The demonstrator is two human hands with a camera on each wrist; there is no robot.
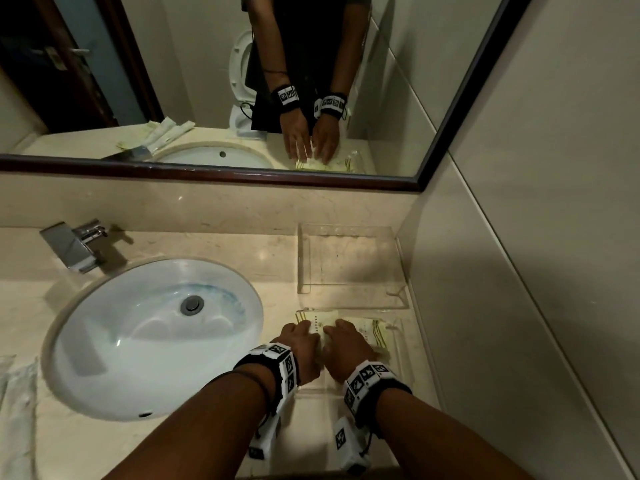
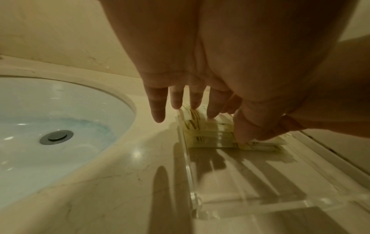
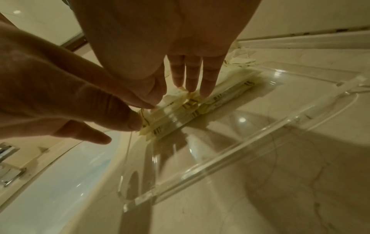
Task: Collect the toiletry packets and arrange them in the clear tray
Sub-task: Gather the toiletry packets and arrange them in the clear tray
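Near the counter's front edge, both hands reach into the near clear tray (image 1: 403, 344). The left hand (image 1: 299, 351) and right hand (image 1: 346, 348) lie side by side with fingers straight and spread, fingertips pressing a small stack of packets (image 1: 322, 325) — cream with dark stripes — at the tray's far end. Beyond it stands a second tray (image 1: 349, 233); the sink (image 1: 104, 341) lies left.

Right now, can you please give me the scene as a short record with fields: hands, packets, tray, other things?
left hand: fingers straight, tips on the toiletry packets
right hand: fingers straight, tips on the same packets
packets: overlapping pile inside the near clear tray
second tray: behind it, no packets
other packets: left of the sink
faucet: behind the sink
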